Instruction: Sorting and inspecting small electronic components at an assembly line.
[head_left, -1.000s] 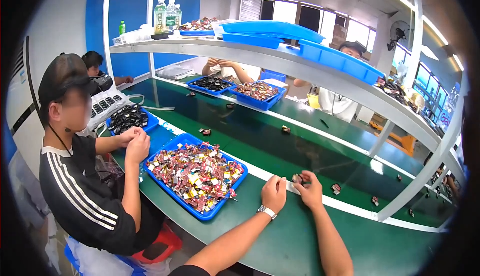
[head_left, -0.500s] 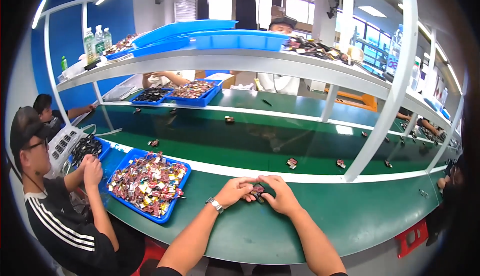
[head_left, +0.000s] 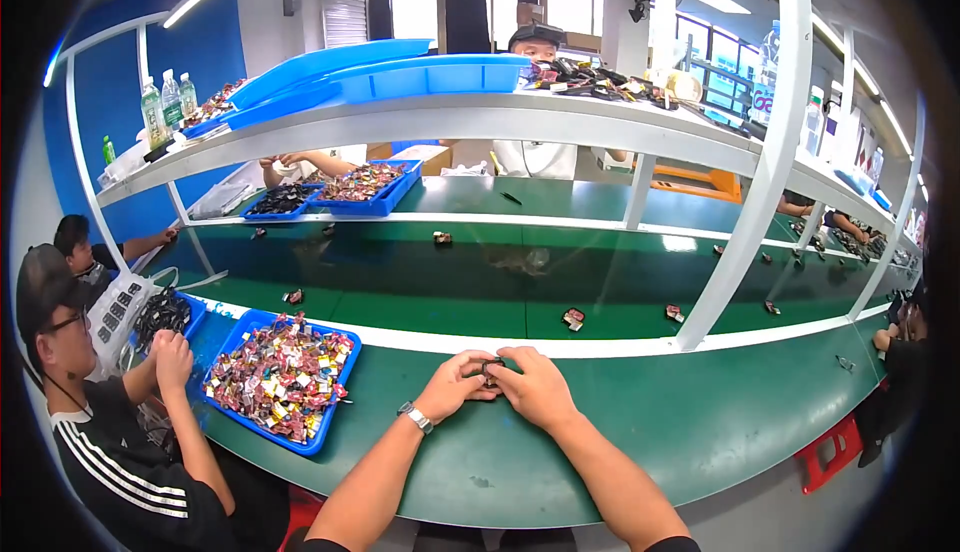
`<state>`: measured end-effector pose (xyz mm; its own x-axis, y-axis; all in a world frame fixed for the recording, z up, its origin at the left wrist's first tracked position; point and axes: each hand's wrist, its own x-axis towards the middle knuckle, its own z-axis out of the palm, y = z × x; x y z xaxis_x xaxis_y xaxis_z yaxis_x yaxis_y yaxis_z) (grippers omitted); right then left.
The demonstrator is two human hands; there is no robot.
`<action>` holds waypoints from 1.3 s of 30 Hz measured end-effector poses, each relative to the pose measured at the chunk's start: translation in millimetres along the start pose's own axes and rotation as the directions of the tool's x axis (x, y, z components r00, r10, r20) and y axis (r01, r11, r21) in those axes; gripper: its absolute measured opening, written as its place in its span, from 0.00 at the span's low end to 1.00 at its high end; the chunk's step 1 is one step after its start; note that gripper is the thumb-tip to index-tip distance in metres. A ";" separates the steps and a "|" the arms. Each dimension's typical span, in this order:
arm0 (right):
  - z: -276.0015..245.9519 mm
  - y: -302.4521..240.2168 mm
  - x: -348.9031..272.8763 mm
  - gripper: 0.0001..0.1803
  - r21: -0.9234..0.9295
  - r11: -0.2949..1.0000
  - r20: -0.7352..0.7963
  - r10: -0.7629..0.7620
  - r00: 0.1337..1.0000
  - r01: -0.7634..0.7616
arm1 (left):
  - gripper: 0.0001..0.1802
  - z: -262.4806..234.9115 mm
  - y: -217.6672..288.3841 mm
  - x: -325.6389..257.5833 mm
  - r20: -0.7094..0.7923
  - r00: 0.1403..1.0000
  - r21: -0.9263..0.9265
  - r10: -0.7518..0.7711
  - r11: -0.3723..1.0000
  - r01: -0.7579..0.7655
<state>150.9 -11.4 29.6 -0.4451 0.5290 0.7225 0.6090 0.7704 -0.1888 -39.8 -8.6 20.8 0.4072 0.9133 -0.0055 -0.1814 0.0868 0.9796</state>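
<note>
Just above the green tabletop, my left hand [head_left: 448, 389] and my right hand [head_left: 535, 389] meet, both closed around a small dark part [head_left: 489, 374]. Fingers cover most of that part, so its exact kind is hidden. My left wrist wears a metal watch [head_left: 415, 416]. To the left of my forearm stands a blue tray [head_left: 318, 444] heaped with small red, white and yellow parts [head_left: 275, 377].
A person [head_left: 110, 422] sits at my left, hands together. Across the white rail [head_left: 600, 345], small parts [head_left: 573, 319] lie spaced along a dark green belt [head_left: 480, 292]. A white post [head_left: 745, 172] rises at right, supporting a shelf [head_left: 400, 117] with blue trays.
My fingers have drawn closer together over the small part, which is now more covered. The whole view has shifted slightly, and parts on the belt appear a little to the left.
</note>
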 end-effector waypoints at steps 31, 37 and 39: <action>-3.1 1.8 -10.1 0.06 0.368 0.894 0.193 0.196 0.962 -0.256 | 0.20 -3.2 -5.1 0.6 0.075 0.997 0.087 -0.003 0.996 -0.003; 8.8 -4.3 -9.7 0.06 0.332 0.900 0.073 0.274 0.959 -0.282 | 0.19 -5.0 -5.6 1.3 0.068 0.998 0.044 0.016 0.999 -0.019; 10.8 -6.2 -9.6 0.06 0.329 0.895 0.071 0.293 0.953 -0.300 | 0.18 -6.9 -8.1 2.0 0.060 0.998 0.037 -0.020 0.999 0.017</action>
<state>144.3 -17.5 16.6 -0.2923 0.7556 0.5862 0.4626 0.6482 -0.6048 -43.7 -4.7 11.5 0.4639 0.8858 -0.0126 -0.1414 0.0880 0.9860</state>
